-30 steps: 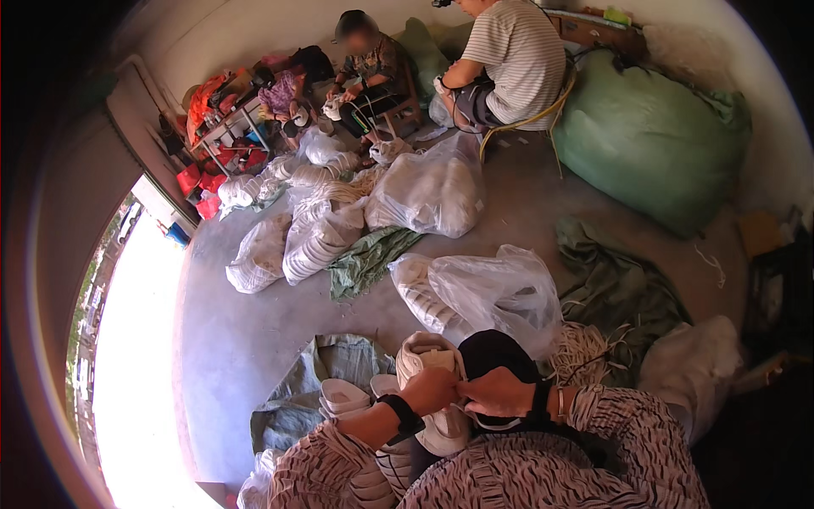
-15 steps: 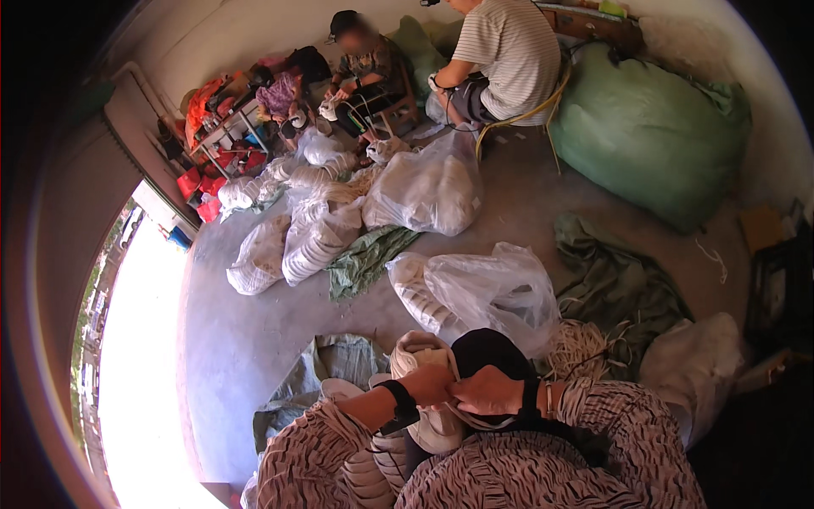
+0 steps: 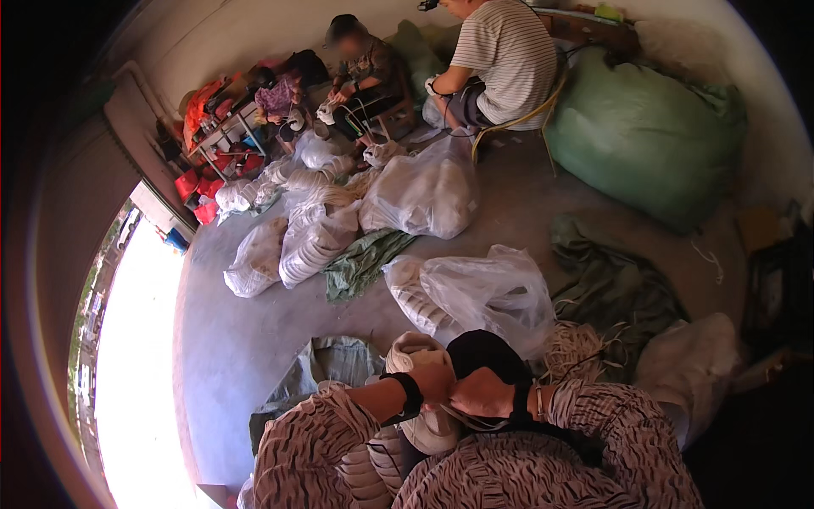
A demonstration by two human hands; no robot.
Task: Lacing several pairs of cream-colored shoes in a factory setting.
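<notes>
Left hand [image 3: 434, 383] and right hand [image 3: 480, 394] closed together on a white shoe [image 3: 424, 399]; clear bag [image 3: 492, 293] just beyond, green sack [image 3: 649, 140] far right.

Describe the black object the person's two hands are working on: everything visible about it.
The black object is a rounded, dome-like piece, matte and soft-looking, possibly fabric or rubber; its exact kind cannot be told. It sits at the person's lap, just above both hands. The left hand and right hand meet at its lower edge, hiding that part. A pale shoe-like piece lies against its left side, and a clear plastic bag lies right behind it.
</notes>
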